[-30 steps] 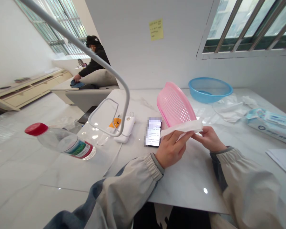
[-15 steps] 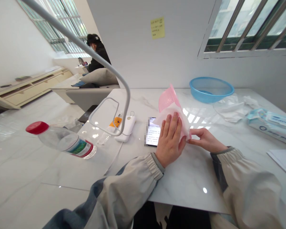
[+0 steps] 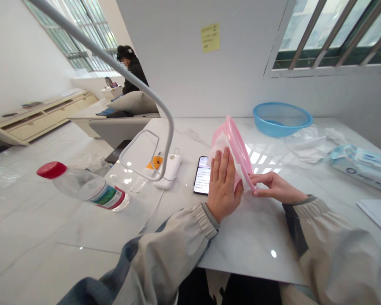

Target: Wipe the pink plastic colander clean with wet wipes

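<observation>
My right hand [image 3: 274, 187] pinches the pink basket [image 3: 241, 148] back from the near edge of the surface [image 3: 257, 245]; my left hand [image 3: 224, 188] lies flat, unclosed, on the white wipe [image 3: 221, 140]. Wiping looks unfinished.

A perforated pink basket [image 3: 240, 146] is tilted steeply, a thin white wipe [image 3: 221, 141] spread against it.

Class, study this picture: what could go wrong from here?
The tilted pink basket could slip, since the right hand grips it only at the edge. The phone, close beside the left hand, might get bumped. The white cloth under that hand could slide.
</observation>
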Motion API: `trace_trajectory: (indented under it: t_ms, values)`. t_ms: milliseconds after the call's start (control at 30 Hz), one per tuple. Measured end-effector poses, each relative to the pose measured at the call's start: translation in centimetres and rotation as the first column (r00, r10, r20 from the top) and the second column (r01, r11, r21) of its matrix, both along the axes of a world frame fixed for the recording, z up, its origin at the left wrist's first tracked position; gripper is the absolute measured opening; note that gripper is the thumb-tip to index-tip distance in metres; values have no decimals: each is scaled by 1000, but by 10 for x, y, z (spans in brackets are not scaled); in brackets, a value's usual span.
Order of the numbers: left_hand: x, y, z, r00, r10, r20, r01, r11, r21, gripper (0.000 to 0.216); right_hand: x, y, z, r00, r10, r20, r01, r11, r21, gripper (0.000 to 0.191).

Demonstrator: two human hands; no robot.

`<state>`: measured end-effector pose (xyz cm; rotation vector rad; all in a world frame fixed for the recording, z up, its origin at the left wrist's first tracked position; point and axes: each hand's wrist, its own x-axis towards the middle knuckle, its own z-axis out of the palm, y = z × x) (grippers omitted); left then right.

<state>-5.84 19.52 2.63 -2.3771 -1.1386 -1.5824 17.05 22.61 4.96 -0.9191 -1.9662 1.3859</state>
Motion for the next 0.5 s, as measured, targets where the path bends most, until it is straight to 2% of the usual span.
trace_trajectory:
  t_ms: [200,500]
  values:
    - [3,3,0,1000,5,28,-4,999,-42,85,-5,-3,0,997,-45,-62,47,998,32,35]
    - [-2,2,-2,998,4,57,-1,999,-44,78,-3,-8,13,998,57,6,-58,997,45,29]
